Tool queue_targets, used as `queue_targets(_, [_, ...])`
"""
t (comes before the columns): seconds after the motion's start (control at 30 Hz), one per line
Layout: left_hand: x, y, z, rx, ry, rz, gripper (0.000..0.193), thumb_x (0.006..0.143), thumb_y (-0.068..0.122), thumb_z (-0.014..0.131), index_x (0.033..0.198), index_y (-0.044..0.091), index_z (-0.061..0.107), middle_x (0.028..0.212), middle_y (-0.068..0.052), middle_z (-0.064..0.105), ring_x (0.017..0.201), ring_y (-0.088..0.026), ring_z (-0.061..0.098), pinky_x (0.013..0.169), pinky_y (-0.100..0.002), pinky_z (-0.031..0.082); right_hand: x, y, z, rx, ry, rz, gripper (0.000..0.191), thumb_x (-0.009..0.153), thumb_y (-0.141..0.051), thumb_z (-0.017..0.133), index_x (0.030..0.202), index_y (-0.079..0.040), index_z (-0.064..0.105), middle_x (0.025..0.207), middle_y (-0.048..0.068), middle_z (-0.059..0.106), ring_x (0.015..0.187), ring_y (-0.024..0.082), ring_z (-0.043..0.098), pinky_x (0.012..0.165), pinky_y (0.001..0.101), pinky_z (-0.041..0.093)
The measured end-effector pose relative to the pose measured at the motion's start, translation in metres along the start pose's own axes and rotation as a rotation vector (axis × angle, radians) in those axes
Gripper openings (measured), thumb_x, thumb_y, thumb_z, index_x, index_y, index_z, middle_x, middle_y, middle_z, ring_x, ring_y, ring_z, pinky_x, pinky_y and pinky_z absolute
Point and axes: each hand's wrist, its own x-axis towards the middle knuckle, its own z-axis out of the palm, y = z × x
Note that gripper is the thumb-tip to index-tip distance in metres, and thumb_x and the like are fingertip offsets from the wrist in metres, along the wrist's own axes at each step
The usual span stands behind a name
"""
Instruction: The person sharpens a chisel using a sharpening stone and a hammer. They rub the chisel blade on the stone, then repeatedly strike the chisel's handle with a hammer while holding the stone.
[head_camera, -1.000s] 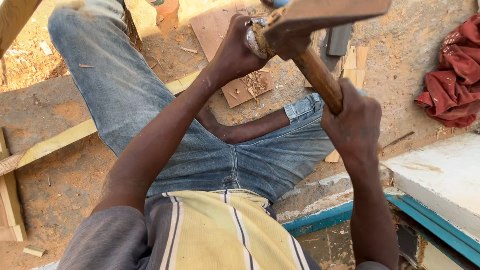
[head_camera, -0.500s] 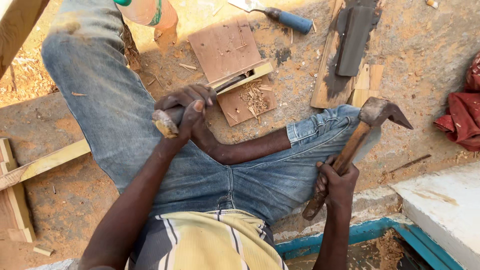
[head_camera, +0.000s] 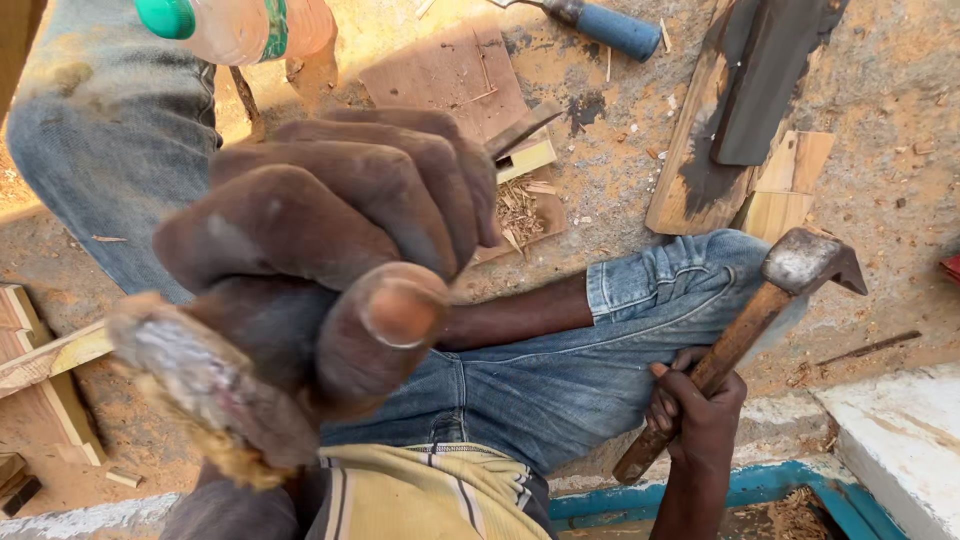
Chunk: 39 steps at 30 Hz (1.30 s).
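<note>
Right now, through the head camera, I am seeing my left hand (head_camera: 330, 270) filling the near left of the view, very close to the lens. Its fingers (head_camera: 300, 215) are curling tight together, with the thumb pressing across them, around a worn, frayed wooden handle end (head_camera: 200, 385) that is poking out toward the near left. What sits at the other end of that handle I cannot tell, since the fist is covering it.

Further right, my right hand (head_camera: 700, 415) is wrapping its fingers (head_camera: 665, 405) closed around the lower part of a brown wooden-handled hammer with a grey metal head (head_camera: 790, 280). The hammer is slanting up to the right, its head hanging above the sandy ground (head_camera: 900, 120), just beside my blue denim knee (head_camera: 690, 275).

Far beyond the hands, a flat brown wooden board (head_camera: 445, 75) is lying on the sand, with a blue-handled tool (head_camera: 620, 28) to its right and a dark plank (head_camera: 740, 110) further right. A green-capped plastic bottle (head_camera: 235, 25) is lying at the far left.
</note>
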Motion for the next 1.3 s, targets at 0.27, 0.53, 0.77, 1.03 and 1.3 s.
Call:
queue_targets(0.27, [-0.039, -0.030, -0.067, -0.032, -0.014, -0.327, 0.029, 0.106, 0.023, 0.073, 0.084, 0.011, 0.057, 0.065, -0.003, 0.062, 0.052, -0.010, 0.061, 0.057, -0.032, 0.057, 0.001, 0.003, -0.014, -0.009, 0.018, 0.111, 0.015, 0.085, 0.007, 0.065, 0.091, 0.000, 0.053, 0.049, 0.003, 0.037, 0.032, 0.012, 0.036, 0.032, 0.0304, 0.030])
queue_targets(0.53, [-0.034, -0.039, -0.070, -0.025, -0.008, -0.375, 0.033, 0.104, 0.020, 0.075, 0.080, 0.008, 0.056, 0.067, -0.004, 0.060, 0.053, -0.013, 0.060, 0.055, -0.029, 0.052, 0.008, 0.005, -0.030, 0.076, -0.109, 0.106, 0.022, 0.100, -0.018, 0.056, 0.097, 0.004, 0.053, 0.047, 0.009, 0.039, 0.034, 0.017, 0.039, 0.032, 0.0335, 0.037])
queue_targets(0.77, [-0.034, -0.044, -0.064, -0.024, -0.005, -0.387, 0.036, 0.100, 0.012, 0.076, 0.074, 0.009, 0.051, 0.062, -0.001, 0.053, 0.048, -0.010, 0.054, 0.049, -0.025, 0.042, 0.006, 0.003, -0.026, 0.097, -0.091, 0.095, 0.023, 0.102, -0.018, 0.057, 0.096, 0.004, 0.056, 0.047, 0.007, 0.039, 0.034, 0.016, 0.040, 0.032, 0.0321, 0.036])
queue_targets(1.03, [-0.052, -0.075, -0.078, 0.137, -0.216, -0.102, 0.034, 0.097, 0.007, 0.071, 0.072, 0.011, 0.048, 0.061, 0.001, 0.051, 0.049, -0.008, 0.055, 0.046, -0.024, 0.042, 0.003, 0.001, -0.008, 0.106, -0.083, -0.009, 0.023, 0.102, -0.020, 0.058, 0.093, 0.001, 0.058, 0.050, 0.004, 0.040, 0.034, 0.013, 0.039, 0.032, 0.0295, 0.034])
queue_targets(1.3, [-0.061, -0.096, -0.053, 0.364, -0.063, 0.182, 0.039, 0.093, 0.022, 0.081, 0.106, 0.002, 0.049, 0.094, -0.010, 0.054, 0.086, -0.016, 0.057, 0.076, -0.035, 0.048, -0.002, -0.002, 0.006, 0.053, -0.041, -0.077, 0.027, 0.101, -0.026, 0.062, 0.087, -0.004, 0.056, 0.051, 0.002, 0.040, 0.035, 0.012, 0.039, 0.033, 0.0285, 0.032])
